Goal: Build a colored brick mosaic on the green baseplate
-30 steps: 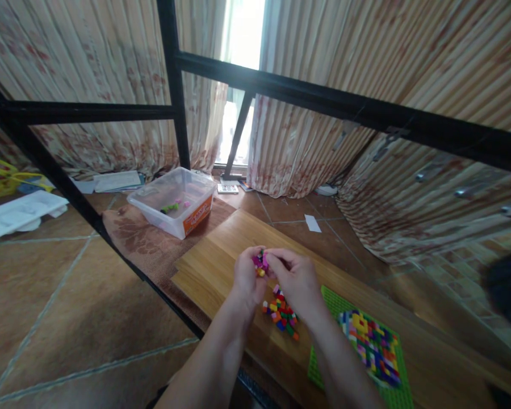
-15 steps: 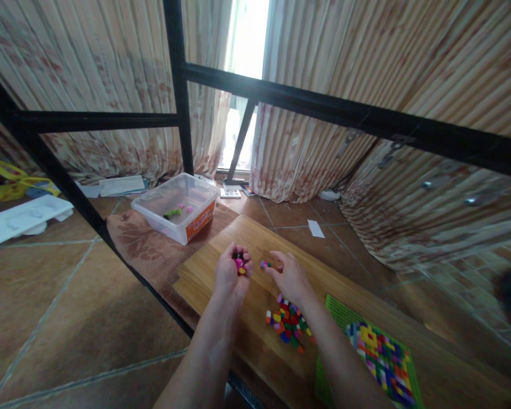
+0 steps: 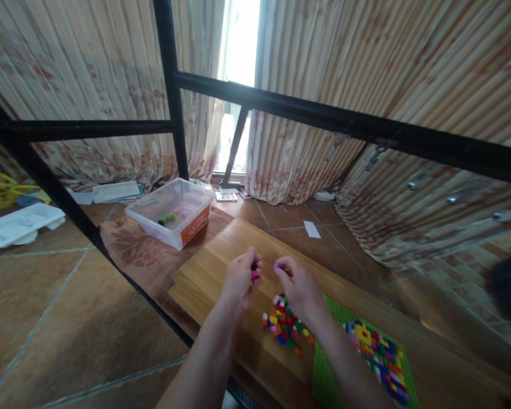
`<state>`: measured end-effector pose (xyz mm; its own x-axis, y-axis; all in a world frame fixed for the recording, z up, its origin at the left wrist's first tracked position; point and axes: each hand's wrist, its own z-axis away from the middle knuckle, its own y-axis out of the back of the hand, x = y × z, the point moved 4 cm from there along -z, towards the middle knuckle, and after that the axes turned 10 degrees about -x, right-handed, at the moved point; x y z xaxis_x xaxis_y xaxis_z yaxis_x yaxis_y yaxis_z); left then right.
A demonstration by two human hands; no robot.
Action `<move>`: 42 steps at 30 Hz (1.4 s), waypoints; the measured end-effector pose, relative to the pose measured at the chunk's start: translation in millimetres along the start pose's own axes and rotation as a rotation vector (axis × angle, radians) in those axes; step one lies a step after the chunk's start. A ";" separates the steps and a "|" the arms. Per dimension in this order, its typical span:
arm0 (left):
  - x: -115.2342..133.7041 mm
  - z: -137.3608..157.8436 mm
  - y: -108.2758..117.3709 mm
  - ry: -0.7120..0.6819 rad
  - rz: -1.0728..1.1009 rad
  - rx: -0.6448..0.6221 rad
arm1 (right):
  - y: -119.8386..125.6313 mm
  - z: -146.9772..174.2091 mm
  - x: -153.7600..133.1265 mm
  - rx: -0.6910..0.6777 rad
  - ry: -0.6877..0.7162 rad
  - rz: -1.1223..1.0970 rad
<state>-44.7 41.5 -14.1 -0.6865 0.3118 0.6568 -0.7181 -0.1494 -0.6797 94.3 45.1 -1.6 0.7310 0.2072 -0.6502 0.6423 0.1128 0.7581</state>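
My left hand [image 3: 242,277] is curled around several small toy bricks, with magenta ones [image 3: 254,275] showing between the fingers. To its right, my right hand [image 3: 297,284] pinches a small purple brick [image 3: 276,266] between thumb and fingertips. Both hands are above the wooden board [image 3: 213,261]. Just below my right hand lies a loose pile of colourful bricks [image 3: 283,324]. Beyond my right forearm is a green baseplate [image 3: 323,363], partly covered by the arm, with many bricks [image 3: 377,355] on its surface.
A clear plastic box [image 3: 170,218] with a few green and pink pieces stands on a brown cloth [image 3: 123,244] at the left. Black metal bars [image 3: 281,102] cross in front of the curtains [image 3: 298,153]. A white paper [image 3: 311,229] lies on the tiled floor.
My left hand has turned and closed more over its bricks, moving slightly right. My right hand has shifted right, its fingers drawn in around the purple brick. The view has shifted a little.
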 end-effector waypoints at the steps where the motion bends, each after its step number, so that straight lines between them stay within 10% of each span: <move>1: -5.9 1.2 -6.1 0.017 -0.067 -0.053 | 10.9 8.5 -1.4 0.011 0.010 -0.067; 9: -66.3 29.3 -73.6 0.106 -0.296 -0.532 | 81.3 84.3 4.7 0.295 -0.020 -0.321; 16: -96.3 54.2 -106.6 0.090 -0.373 -0.646 | 93.0 131.7 37.0 0.367 -0.119 -0.475; 35: -149.9 86.6 -146.1 0.115 -0.456 -0.645 | 90.2 187.8 77.3 0.564 -0.214 -1.152; 42: -116.4 57.1 -133.5 -0.003 -0.247 -0.378 | 107.2 206.0 121.3 0.762 -0.364 -1.009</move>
<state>124.5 -28.5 18.9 -0.5006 0.2925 0.8147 -0.7685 0.2830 -0.5738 299.3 -117.8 -9.6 -0.2006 0.0699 -0.9772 0.8192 -0.5352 -0.2064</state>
